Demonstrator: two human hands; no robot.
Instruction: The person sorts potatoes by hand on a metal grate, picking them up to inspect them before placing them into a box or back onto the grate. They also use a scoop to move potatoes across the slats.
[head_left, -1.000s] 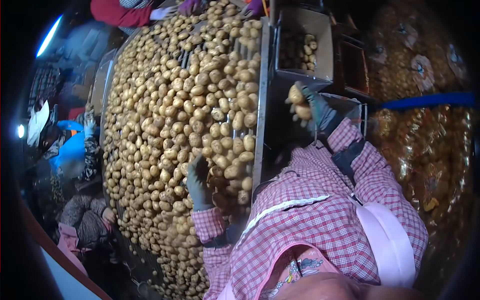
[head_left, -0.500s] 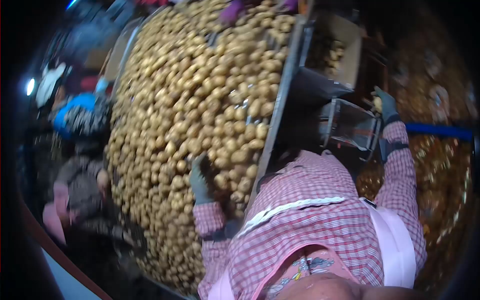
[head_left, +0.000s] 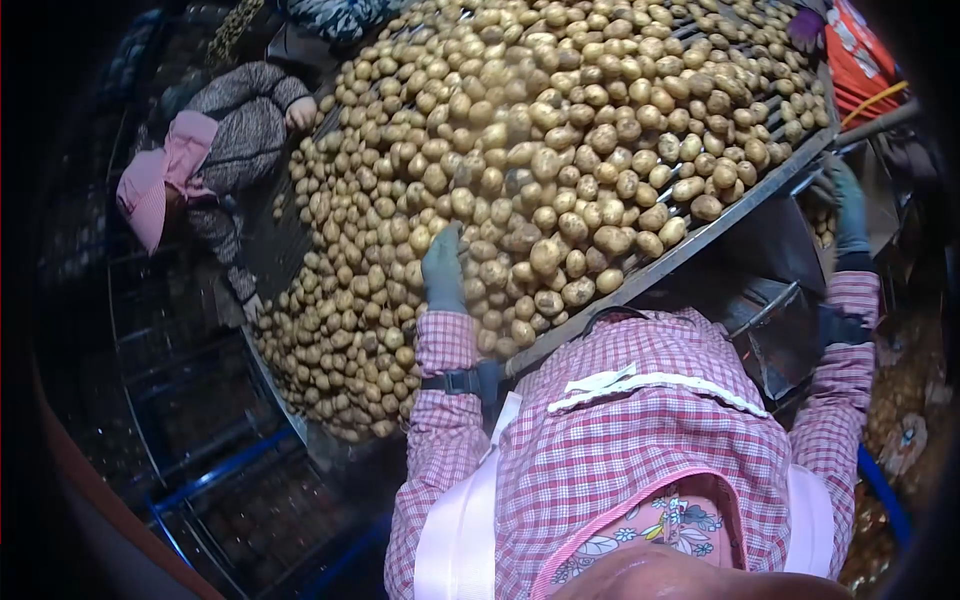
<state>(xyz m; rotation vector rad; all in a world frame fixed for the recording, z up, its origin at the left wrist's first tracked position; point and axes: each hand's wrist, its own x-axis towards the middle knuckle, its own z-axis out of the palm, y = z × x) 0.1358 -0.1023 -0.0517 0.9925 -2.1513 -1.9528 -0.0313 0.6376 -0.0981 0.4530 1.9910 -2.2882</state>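
Potatoes (head_left: 600, 170) cover the table (head_left: 740, 206), its metal rim (head_left: 690, 243) likely stopping roll-off, left hand (head_left: 443, 270) among them inside the near edge, right hand (head_left: 847, 205) outside the near right corner by a bin (head_left: 880, 200), both grips: cannot tell.

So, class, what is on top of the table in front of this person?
Potatoes heaped across the table, with its dark surface showing in gaps, and the left hand over them. The surface beneath the packed potatoes is covered.
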